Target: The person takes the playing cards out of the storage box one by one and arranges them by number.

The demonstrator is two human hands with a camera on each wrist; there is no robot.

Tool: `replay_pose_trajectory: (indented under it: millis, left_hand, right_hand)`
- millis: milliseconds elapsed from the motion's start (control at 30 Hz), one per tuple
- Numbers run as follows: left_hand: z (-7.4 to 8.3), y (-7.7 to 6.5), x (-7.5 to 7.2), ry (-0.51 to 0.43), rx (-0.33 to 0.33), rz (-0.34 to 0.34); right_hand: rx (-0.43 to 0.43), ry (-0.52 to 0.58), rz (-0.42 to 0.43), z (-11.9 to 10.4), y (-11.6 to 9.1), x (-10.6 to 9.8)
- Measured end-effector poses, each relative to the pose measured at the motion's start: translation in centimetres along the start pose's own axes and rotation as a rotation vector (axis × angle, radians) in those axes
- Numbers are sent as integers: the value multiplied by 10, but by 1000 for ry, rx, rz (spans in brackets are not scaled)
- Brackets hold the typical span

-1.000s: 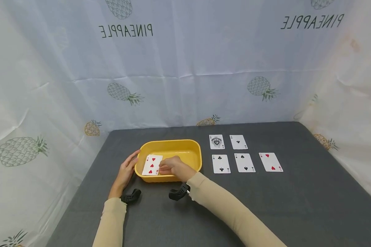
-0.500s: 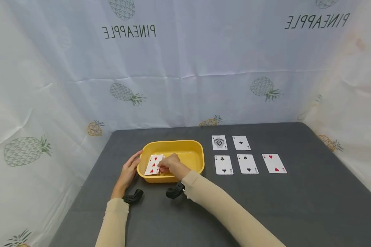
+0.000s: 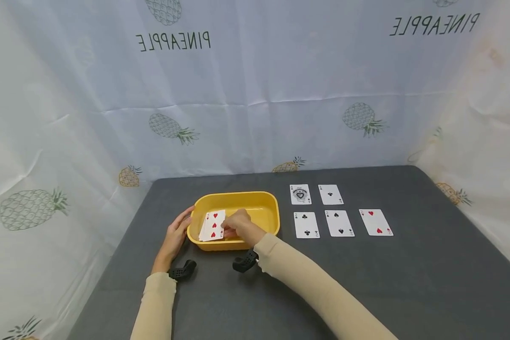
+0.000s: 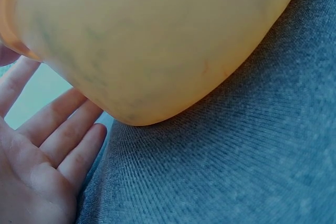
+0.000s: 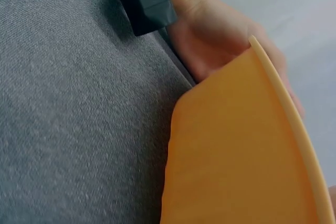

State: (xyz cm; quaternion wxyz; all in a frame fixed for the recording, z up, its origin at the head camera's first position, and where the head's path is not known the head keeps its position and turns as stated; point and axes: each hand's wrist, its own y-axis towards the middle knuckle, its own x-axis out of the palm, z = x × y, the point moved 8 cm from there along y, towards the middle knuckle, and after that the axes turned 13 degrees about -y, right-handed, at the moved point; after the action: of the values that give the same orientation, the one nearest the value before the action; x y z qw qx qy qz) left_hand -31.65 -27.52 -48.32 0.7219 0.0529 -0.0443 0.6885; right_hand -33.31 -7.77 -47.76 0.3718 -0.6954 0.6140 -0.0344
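My left hand [image 3: 173, 240] rests along the left end of a yellow plastic tray [image 3: 261, 215], its fingertips at the rim. In the left wrist view those fingers [image 4: 68, 135] lie fairly straight beside the tray's wall [image 4: 157, 40]. Inside the tray, at its left end, a three of hearts playing card [image 3: 215, 223] lies face up over other cards, whose white edges show on its left. My right hand [image 3: 241, 225] reaches over the front rim and pinches the card's right edge; its fingertips are partly hidden. The right wrist view mostly shows the tray's outer wall [image 5: 231, 150].
Right of the tray, several playing cards lie face up in two rows on the dark grey table [image 3: 301, 288]. Behind are an ornate ace [image 3: 300, 194] and an ace of clubs [image 3: 330, 194]; in front, twos of clubs [image 3: 307, 225], spades [image 3: 339, 223] and hearts [image 3: 376, 222].
The three of hearts has tilted, then shifted right with my right hand, and white card edges now show on its left. My left hand stays at the tray.
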Motion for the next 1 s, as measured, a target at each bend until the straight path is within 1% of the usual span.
replay_pose_trajectory:
  millis: [167,333,433,533,633,767,1000]
  left_hand:
    - [1,-1,0,-12,11,-16]
    - [1,0,1,-12,13,-25]
    - [0,1,0,-6,12,-21]
    - [0,1,1,2,5,-16]
    - [0,0,2,15,-10,-16]
    - [0,-1,3,22,-25,-14]
    - [0,0,2,30,-31,-9]
  right_hand:
    - [-5,28,-27,2,-1,-5]
    - [-52,74,-91,5,-6,-13]
    - [-86,101,-142,3,-11,-18]
    - [-118,119,-174,-1,-15,-23]
    - [-147,118,-194,-4,-20,-30]
    - [-162,116,-212,-6,-26,-39]
    - [-169,128,-206,-10,-31,-54]
